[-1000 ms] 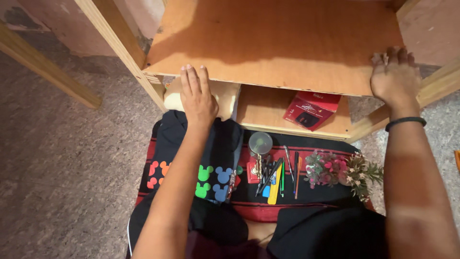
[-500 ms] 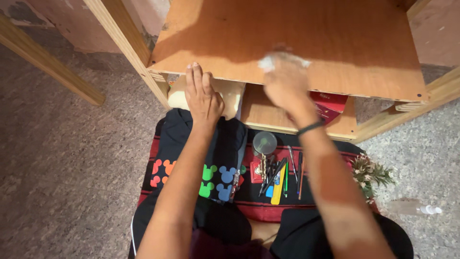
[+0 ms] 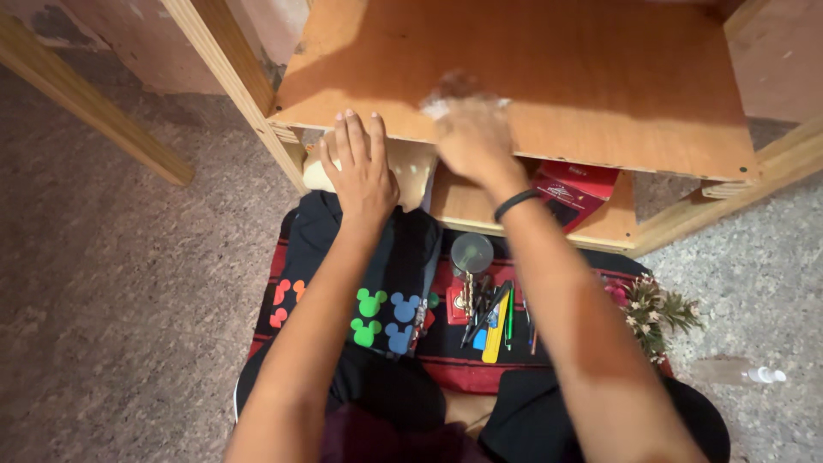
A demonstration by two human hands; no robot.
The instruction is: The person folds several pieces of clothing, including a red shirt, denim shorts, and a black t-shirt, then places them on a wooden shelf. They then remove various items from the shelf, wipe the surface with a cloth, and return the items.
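We are wiping the top shelf (image 3: 549, 77) of the wooden rack. Our right hand (image 3: 470, 137) presses a whitish cloth (image 3: 454, 96) on the shelf near its front edge, fingers closed over it. Our left hand (image 3: 360, 167) lies flat and open on the same front edge, beside the cloth, holding nothing. We judge that the next stroke needs steady pressure across the shelf while the left hand braces it.

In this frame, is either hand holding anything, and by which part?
The right hand presses a crumpled white cloth on the wooden shelf, bunched under its fingers; blur hides the exact hold. The left hand holds nothing, lying flat at the shelf's front edge.
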